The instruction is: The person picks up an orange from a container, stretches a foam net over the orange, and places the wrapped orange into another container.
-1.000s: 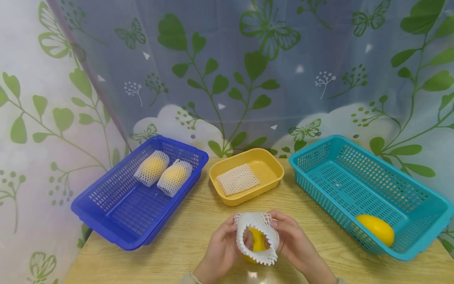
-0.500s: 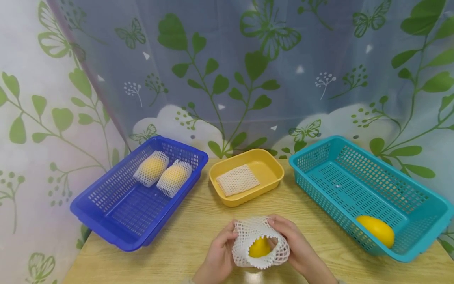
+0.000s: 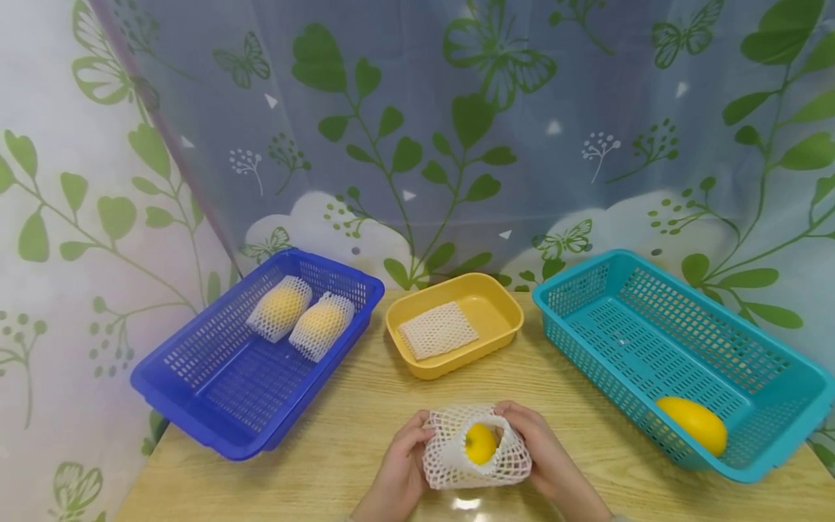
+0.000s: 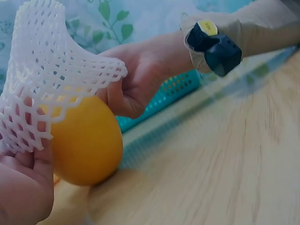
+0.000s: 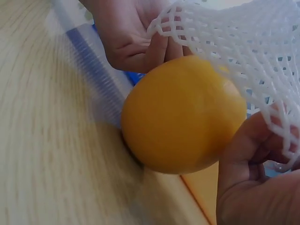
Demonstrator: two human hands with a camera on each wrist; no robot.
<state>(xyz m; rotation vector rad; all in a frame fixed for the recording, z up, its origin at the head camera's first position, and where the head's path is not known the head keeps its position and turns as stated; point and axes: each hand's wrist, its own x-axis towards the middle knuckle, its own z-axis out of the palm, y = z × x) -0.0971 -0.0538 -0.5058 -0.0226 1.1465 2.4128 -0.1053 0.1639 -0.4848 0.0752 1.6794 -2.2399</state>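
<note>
My left hand [image 3: 406, 464] and right hand [image 3: 553, 464] grip opposite sides of a white foam fruit net [image 3: 450, 470], fingers curled at its edge. Through the net's opening in the head view shows the tip of a smooth yellow mango-like fruit [image 3: 480, 444]. Both wrist views show the stretched net partly over the top of this fruit [image 4: 89, 140], its lower part bare and close over the table. The left wrist view has the right hand [image 4: 140, 79] beyond the fruit; the right wrist view has the left hand [image 5: 133, 40] there.
On the left, a blue basket [image 3: 189, 428] contains two netted yellow fruits [image 3: 280, 308]. A small yellow tray [image 3: 496, 308] at the back holds flat foam netting [image 3: 438, 331]. To the right, a teal basket [image 3: 587, 348] contains one bare yellow fruit [image 3: 693, 424]. A patterned curtain [image 3: 417, 145] hangs behind.
Both hands have lowered and spread the net wider. Its opening, earlier tall and facing the camera, now sits lower and narrower around the fruit's tip. The baskets and tray have not moved.
</note>
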